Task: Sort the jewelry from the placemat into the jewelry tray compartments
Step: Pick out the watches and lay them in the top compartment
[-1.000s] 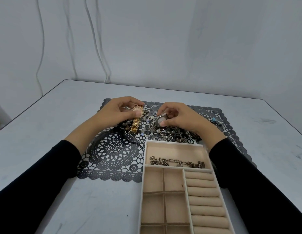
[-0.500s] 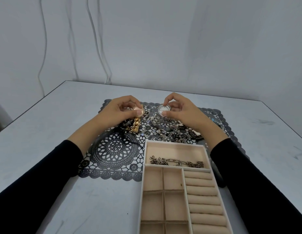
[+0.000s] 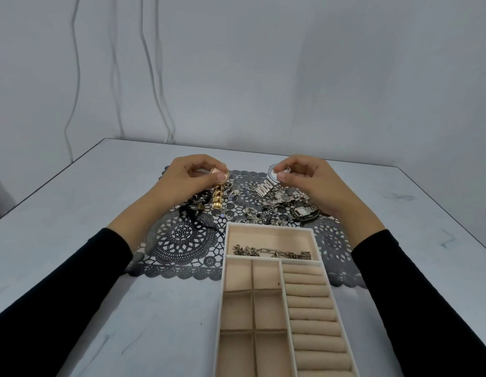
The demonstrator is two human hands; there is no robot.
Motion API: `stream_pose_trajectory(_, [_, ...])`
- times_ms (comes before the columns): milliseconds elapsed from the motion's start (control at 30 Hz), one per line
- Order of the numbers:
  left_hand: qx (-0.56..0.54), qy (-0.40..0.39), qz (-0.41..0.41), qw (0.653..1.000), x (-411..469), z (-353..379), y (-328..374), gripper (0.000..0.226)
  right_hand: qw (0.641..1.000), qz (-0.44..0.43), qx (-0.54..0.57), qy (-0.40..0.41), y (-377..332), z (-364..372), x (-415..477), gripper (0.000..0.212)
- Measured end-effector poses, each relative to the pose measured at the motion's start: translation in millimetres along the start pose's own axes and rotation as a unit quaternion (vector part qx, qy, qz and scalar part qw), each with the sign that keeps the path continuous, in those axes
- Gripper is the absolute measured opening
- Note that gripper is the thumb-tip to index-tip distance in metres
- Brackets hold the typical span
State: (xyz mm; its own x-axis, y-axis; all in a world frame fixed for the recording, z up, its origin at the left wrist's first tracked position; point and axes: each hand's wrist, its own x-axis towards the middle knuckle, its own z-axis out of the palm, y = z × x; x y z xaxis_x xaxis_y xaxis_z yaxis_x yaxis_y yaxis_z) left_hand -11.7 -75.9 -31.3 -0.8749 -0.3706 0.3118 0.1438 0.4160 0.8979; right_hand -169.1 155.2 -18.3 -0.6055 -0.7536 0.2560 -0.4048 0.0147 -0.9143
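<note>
Now left fingers point(image 3: 219, 176) pinched round face of gold link-band wristwatch point(image 3: 217, 197); right fingers point(image 3: 282, 176) pinched round face of silver metal wristwatch point(image 3: 265, 187). Against a second earlier: both watches higher, hands wider apart, silver band lifted out of tangled silver jewellery heap point(image 3: 269, 212) on black lace placemat point(image 3: 182, 240). Likely both freed for carrying. Beige compartmented jewelry tray point(image 3: 224, 295) lay nearer on grey tabletop point(image 3: 73, 213); top compartment held only silver chain point(image 3: 271, 251).

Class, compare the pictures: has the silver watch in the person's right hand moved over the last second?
Yes. Pinched by the right hand, the silver watch has risen off the pile, away from the tray's far rim and slightly rightward.
</note>
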Motion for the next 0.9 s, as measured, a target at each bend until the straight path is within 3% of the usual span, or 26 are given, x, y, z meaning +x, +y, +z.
stream_pose_trajectory(200, [-0.024, -0.002, 0.007, 1.0, -17.0, 6.9, 20.7, 0.023, 0.999, -0.007, 0.028, 0.015, -10.3, -10.8, -20.2, 0.01])
stream_pose_trajectory(367, [-0.052, -0.038, 0.007, 0.998, -30.8, 18.2, 33.2, 0.014, 0.999, -0.014, 0.05, 0.015, -15.7, -18.6, -33.1, 0.012])
stream_pose_trajectory(533, [-0.076, -0.068, -0.017, 0.995, -46.2, 30.4, 30.5, 0.02, 0.999, -0.006, 0.041, 0.01, -14.3, -23.5, -39.7, 0.011])
stream_pose_trajectory(900, [-0.043, -0.077, -0.054, 0.995, -65.8, 43.7, 23.4, 0.017, 0.999, -0.005, 0.043, -0.009, -17.2, -21.7, -41.2, 0.01])
